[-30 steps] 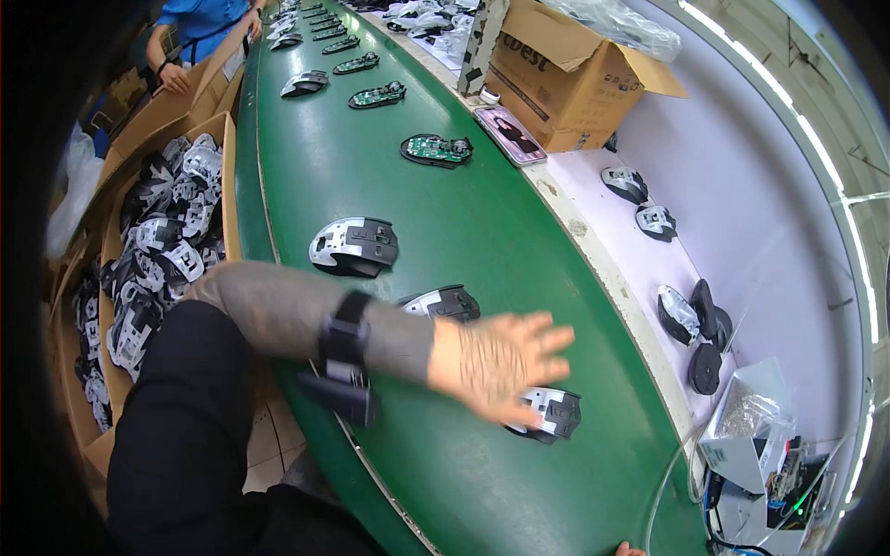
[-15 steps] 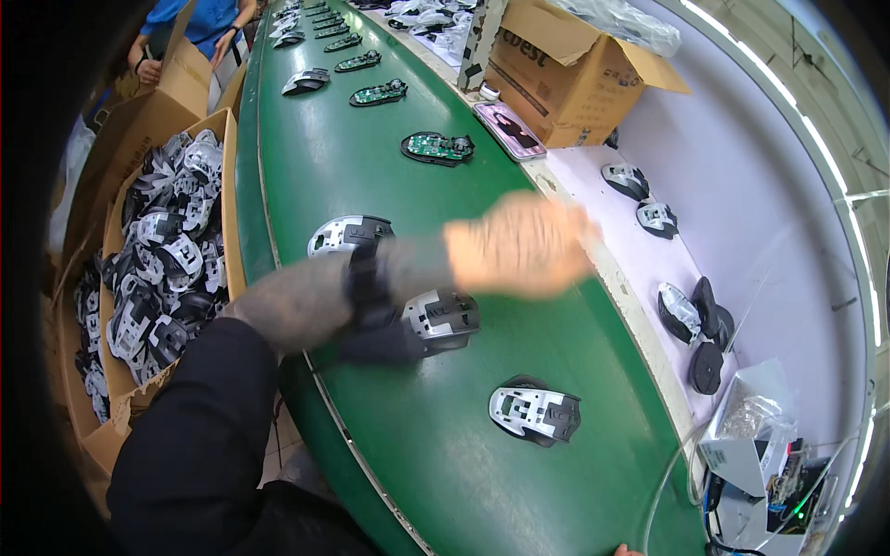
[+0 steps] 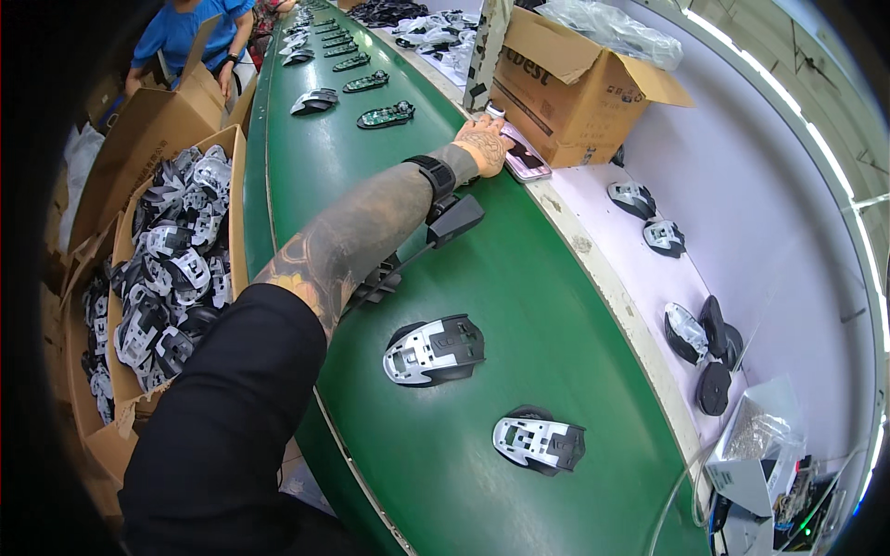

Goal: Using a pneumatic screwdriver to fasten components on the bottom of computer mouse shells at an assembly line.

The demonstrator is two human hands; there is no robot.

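My left hand reaches across to the belt's far right edge, palm down, its fingers spread over the near end of a phone lying on the ledge. Nothing shows in its grasp, though the fingertips are partly hidden. A black band and a small black box are strapped at the wrist. Below the forearm, two grey-and-black computer mouse shells, one nearer the middle and one lower right, lie on the green belt. Another dark part is mostly covered by my forearm. My right hand is outside the picture.
Green circuit boards and more shells line the belt's far part. A carton of shells stands left. On the right ledge are a cardboard box, several mouse parts and a bin. A person in blue stands far left.
My left hand has moved up and away from mid-belt to the phone. The fingertip at the bottom edge has left the picture. The view has shifted slightly.
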